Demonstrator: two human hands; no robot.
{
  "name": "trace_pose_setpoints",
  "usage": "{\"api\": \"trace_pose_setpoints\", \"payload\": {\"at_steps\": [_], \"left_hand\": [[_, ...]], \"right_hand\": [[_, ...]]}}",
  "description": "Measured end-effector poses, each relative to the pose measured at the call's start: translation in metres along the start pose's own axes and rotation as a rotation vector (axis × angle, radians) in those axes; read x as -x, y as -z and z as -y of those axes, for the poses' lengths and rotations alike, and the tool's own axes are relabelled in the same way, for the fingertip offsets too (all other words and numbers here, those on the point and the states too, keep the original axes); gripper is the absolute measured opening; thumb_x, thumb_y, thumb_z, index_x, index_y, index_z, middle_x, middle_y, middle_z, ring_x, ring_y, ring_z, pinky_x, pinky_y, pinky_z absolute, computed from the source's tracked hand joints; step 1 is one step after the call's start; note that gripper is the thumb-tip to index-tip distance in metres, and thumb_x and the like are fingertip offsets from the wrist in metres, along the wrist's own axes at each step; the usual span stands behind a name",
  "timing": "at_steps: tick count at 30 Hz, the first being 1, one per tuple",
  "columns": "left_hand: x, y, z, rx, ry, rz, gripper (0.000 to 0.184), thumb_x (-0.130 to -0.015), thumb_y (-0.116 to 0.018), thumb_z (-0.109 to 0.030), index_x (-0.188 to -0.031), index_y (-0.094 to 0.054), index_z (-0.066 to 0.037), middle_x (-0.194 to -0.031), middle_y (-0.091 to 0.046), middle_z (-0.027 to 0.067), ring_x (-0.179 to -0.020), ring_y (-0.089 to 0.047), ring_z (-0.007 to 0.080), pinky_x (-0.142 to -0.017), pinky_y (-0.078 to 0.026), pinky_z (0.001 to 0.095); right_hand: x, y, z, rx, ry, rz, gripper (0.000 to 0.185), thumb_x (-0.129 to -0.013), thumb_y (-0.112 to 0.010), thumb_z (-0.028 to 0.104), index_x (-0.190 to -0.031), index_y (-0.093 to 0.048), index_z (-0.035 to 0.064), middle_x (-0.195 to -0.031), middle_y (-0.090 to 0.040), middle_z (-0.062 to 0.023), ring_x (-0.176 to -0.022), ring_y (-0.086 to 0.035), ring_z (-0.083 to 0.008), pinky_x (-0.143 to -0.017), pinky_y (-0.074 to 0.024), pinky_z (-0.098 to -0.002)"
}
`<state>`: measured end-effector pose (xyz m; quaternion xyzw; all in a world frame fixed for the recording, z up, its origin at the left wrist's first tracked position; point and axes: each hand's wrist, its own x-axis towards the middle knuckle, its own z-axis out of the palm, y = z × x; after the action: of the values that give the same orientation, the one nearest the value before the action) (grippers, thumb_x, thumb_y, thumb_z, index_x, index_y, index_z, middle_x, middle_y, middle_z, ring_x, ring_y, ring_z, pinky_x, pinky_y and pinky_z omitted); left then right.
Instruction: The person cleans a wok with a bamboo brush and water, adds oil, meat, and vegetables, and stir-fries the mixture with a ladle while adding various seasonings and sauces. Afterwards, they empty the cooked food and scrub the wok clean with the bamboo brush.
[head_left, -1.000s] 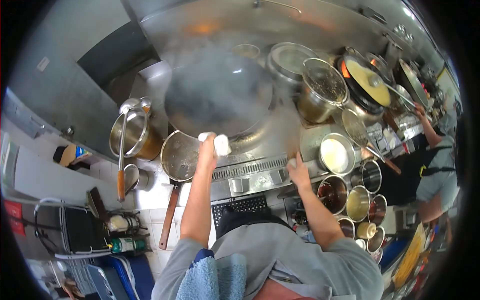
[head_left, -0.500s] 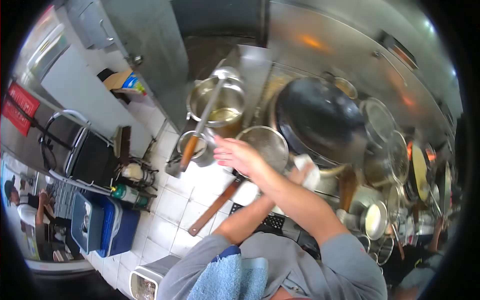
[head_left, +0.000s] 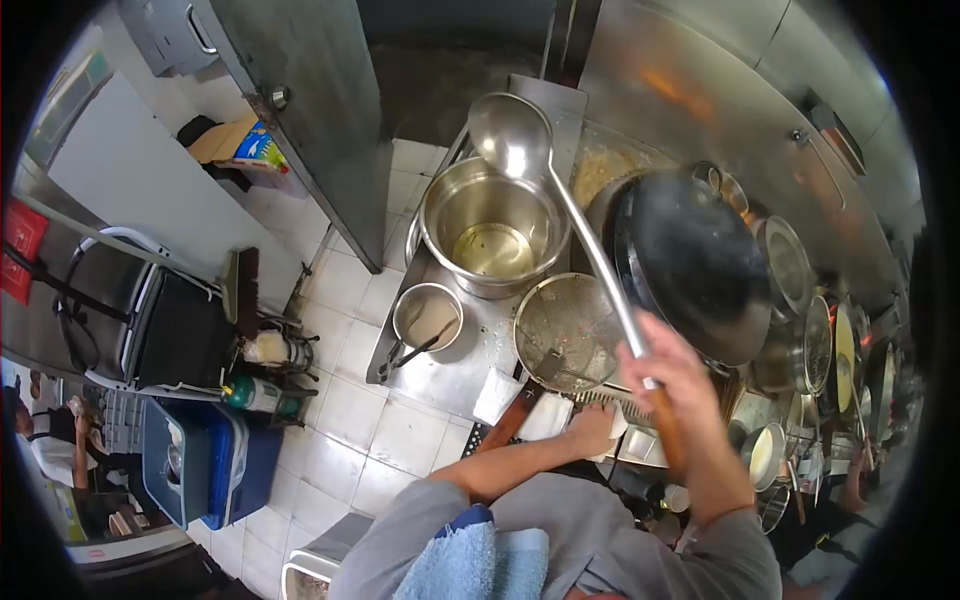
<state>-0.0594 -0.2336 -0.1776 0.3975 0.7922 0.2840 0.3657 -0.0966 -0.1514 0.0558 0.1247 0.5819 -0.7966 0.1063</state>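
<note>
My right hand (head_left: 668, 375) is wrapped around the wooden handle of a large steel ladle (head_left: 597, 250). Its bowl hangs over the far rim of a steel pot (head_left: 440, 225) with some yellowish liquid in the bottom. My left hand (head_left: 594, 430) lies low by the stove's front edge, on a white cloth (head_left: 618, 425); its fingers are partly hidden. Beyond my right hand is a black wok (head_left: 690, 270), its surface hazy. A round mesh strainer (head_left: 565, 330) with a wooden handle sits between the pot and my left hand.
A small pot (head_left: 428, 318) with cloudy liquid and dark utensils stands at the counter's left corner. Folded white cloths (head_left: 497, 395) lie near the strainer. More pans (head_left: 765, 455) line the right side. Blue bins (head_left: 240, 465) stand on the floor at left, where another person (head_left: 60, 430) appears.
My right hand has taken hold of the ladle, which lay across the pot, and swung its handle to the right. My left hand has moved down, away from the wok's edge, with the white cloth.
</note>
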Motion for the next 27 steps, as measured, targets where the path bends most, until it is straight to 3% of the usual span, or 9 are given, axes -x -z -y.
{"api": "trace_pose_setpoints", "payload": {"at_steps": [2, 4, 5, 6, 10, 13, 17, 20, 27], "left_hand": [[-0.004, -0.004, 0.003, -0.081, -0.065, -0.009, 0.066, -0.072, -0.074, -0.026, -0.119, -0.043, 0.007, -0.112, -0.056, 0.0274, -0.105, -0.057, 0.0412, -0.09, -0.049, 0.0453], [0.0, 0.003, -0.004, -0.105, -0.066, 0.026, 0.065, -0.071, -0.074, -0.025, -0.117, -0.044, 0.008, -0.111, -0.057, 0.0268, -0.104, -0.057, 0.0408, -0.09, -0.049, 0.0448], [0.0, 0.007, -0.007, -0.119, -0.069, 0.04, 0.064, -0.071, -0.075, -0.025, -0.116, -0.044, 0.008, -0.111, -0.058, 0.0265, -0.104, -0.057, 0.0407, -0.09, -0.049, 0.0446], [0.0, 0.008, -0.008, -0.125, -0.064, 0.034, 0.063, -0.07, -0.075, -0.024, -0.115, -0.044, 0.008, -0.111, -0.058, 0.026, -0.104, -0.057, 0.0406, -0.09, -0.049, 0.0444], [-0.008, -0.002, -0.002, -0.076, -0.03, 0.038, 0.061, -0.068, -0.074, -0.018, -0.115, -0.043, 0.007, -0.112, -0.057, 0.0264, -0.107, -0.056, 0.0418, -0.089, -0.05, 0.0447], [-0.012, -0.01, 0.006, -0.036, -0.024, 0.039, 0.062, -0.069, -0.073, -0.015, -0.118, -0.041, 0.004, -0.116, -0.054, 0.0274, -0.109, -0.054, 0.0437, -0.09, -0.049, 0.0467], [-0.012, -0.011, 0.01, -0.049, -0.052, 0.039, 0.062, -0.072, -0.07, -0.022, -0.121, -0.042, 0.005, -0.115, -0.053, 0.0305, -0.109, -0.054, 0.0457, -0.092, -0.047, 0.0488], [-0.01, -0.009, 0.009, -0.07, -0.047, 0.037, 0.064, -0.072, -0.071, -0.024, -0.121, -0.042, 0.005, -0.117, -0.053, 0.0299, -0.109, -0.054, 0.0448, -0.091, -0.048, 0.0481], [0.004, -0.008, 0.0, -0.127, 0.014, -0.014, 0.079, -0.073, -0.074, -0.029, -0.132, -0.035, 0.006, -0.121, -0.052, 0.0286, -0.111, -0.054, 0.0426, -0.089, -0.05, 0.0466]], "right_hand": [[0.008, -0.002, 0.04, 0.175, -0.086, 0.045, 0.066, -0.086, -0.061, 0.006, -0.145, -0.031, 0.0043, -0.072, -0.048, 0.0021, -0.046, -0.044, -0.0052, -0.035, -0.037, -0.0189], [-0.006, -0.005, 0.073, 0.303, -0.25, 0.1, 0.047, -0.087, -0.059, 0.007, -0.132, -0.046, 0.0023, -0.064, -0.043, 0.0036, -0.045, -0.042, -0.0043, -0.036, -0.0365, -0.0199], [-0.02, -0.004, 0.08, 0.456, -0.303, 0.125, 0.046, -0.087, -0.058, 0.006, -0.131, -0.046, 0.0027, -0.063, -0.044, 0.0026, -0.045, -0.041, -0.0053, -0.036, -0.0362, -0.0209], [-0.037, -0.003, 0.082, 0.607, -0.351, 0.151, 0.046, -0.086, -0.057, 0.005, -0.131, -0.047, 0.0032, -0.062, -0.045, 0.0016, -0.044, -0.041, -0.0062, -0.036, -0.036, -0.022], [-0.104, -0.007, 0.075, 0.922, -0.414, 0.206, 0.013, -0.086, -0.057, 0.006, -0.096, -0.051, -0.0006, -0.062, -0.05, -0.0031, -0.046, -0.049, -0.0109, -0.038, -0.0407, -0.0273], [-0.127, -0.019, 0.069, 0.942, -0.434, 0.188, 0.011, -0.086, -0.057, 0.005, -0.092, -0.051, -0.0015, -0.063, -0.05, -0.004, -0.046, -0.049, -0.0111, -0.04, -0.0419, -0.0278], [-0.134, -0.02, 0.066, 0.829, -0.453, 0.223, 0.015, -0.085, -0.058, 0.003, -0.074, -0.05, -0.005, -0.06, -0.051, -0.009, -0.048, -0.053, -0.0163, -0.043, -0.0412, -0.0312], [-0.13, -0.029, 0.067, 0.632, -0.57, 0.191, 0.008, -0.088, -0.054, 0.004, -0.086, -0.048, 0.0001, -0.068, -0.049, -0.0045, -0.05, -0.049, -0.009, -0.04, -0.0408, -0.0246], [-0.107, 0.004, 0.051, -0.422, -0.743, 0.137, 0.005, -0.092, -0.049, 0.004, -0.09, -0.045, 0.0005, -0.08, -0.052, -0.0091, -0.051, -0.042, -0.0037, -0.036, -0.0351, -0.0167]]}}
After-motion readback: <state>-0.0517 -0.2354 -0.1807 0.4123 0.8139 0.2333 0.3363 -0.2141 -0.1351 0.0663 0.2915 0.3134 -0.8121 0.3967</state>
